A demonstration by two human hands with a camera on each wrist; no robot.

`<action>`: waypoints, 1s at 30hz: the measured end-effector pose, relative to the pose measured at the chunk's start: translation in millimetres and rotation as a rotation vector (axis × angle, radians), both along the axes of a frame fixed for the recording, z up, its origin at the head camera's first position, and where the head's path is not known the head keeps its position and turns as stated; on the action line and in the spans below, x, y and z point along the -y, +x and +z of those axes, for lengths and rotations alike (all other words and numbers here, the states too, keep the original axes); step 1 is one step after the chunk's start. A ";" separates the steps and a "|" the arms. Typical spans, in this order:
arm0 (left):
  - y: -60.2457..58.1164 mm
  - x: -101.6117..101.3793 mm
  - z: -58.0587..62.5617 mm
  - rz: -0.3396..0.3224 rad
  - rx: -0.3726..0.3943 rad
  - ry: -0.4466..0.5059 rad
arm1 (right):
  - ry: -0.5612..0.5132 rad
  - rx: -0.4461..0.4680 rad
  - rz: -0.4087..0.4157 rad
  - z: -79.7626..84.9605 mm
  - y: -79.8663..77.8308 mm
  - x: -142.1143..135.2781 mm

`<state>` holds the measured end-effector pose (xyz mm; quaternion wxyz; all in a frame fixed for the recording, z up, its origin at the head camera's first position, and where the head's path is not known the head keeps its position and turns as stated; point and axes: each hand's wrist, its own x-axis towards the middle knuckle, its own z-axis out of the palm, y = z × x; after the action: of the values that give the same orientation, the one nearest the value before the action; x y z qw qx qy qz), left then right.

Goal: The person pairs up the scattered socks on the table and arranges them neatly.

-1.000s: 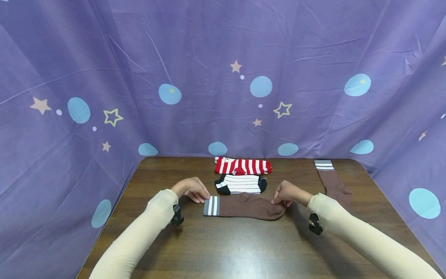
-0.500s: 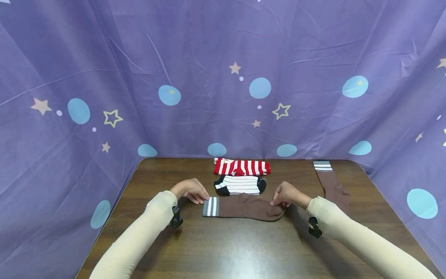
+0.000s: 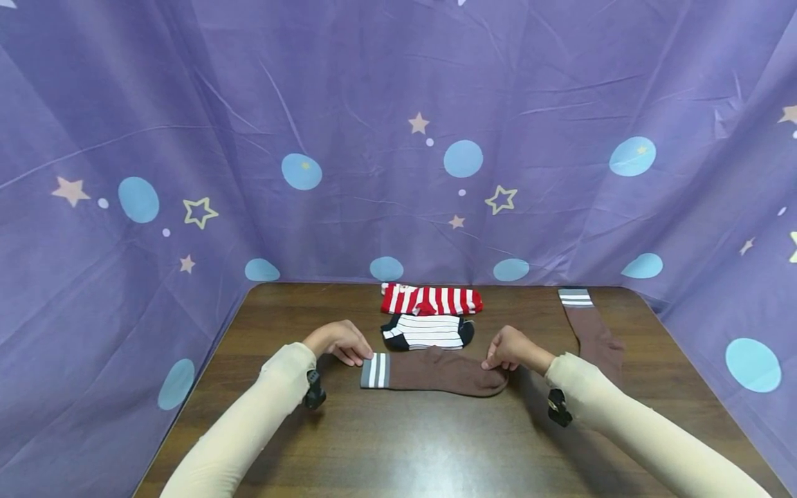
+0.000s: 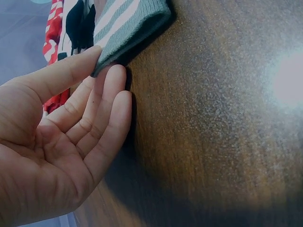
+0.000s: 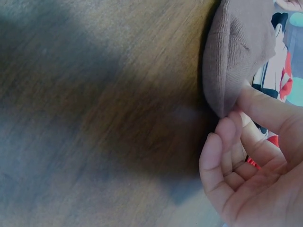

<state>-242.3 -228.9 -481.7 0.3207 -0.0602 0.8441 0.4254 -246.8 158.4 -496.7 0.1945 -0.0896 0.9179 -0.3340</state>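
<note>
A brown sock point(image 3: 429, 372) with a grey cuff and white stripes lies lengthwise across the table in front of me. My left hand point(image 3: 342, 343) pinches the far corner of its cuff point(image 4: 128, 28) between thumb and fingers, as the left wrist view shows. At the other end, my right hand point(image 3: 512, 348) pinches the toe point(image 5: 222, 90) with thumb and fingertips. Just behind this sock lies a white sock point(image 3: 429, 331) with thin black lines and black ends. Beyond that is a red-and-white striped sock point(image 3: 432, 300).
Another brown sock point(image 3: 588, 328) with a grey striped cuff lies at the right, partly hidden by my right sleeve point(image 3: 623, 408). A purple curtain point(image 3: 373, 138) rises behind the wooden table point(image 3: 349, 449) and at both sides.
Both hands keep their pinch on the brown sock, which stays flat in place. The whole head view has shifted slightly.
</note>
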 end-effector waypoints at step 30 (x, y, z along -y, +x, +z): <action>1.0 -7.7 -2.8 -0.012 -0.054 -0.046 | 0.019 0.017 -0.013 -0.7 -2.6 1.1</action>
<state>-241.3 -221.2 -484.5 0.2989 -0.0511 0.8623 0.4055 -249.4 157.3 -497.4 0.2011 -0.0790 0.9199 -0.3273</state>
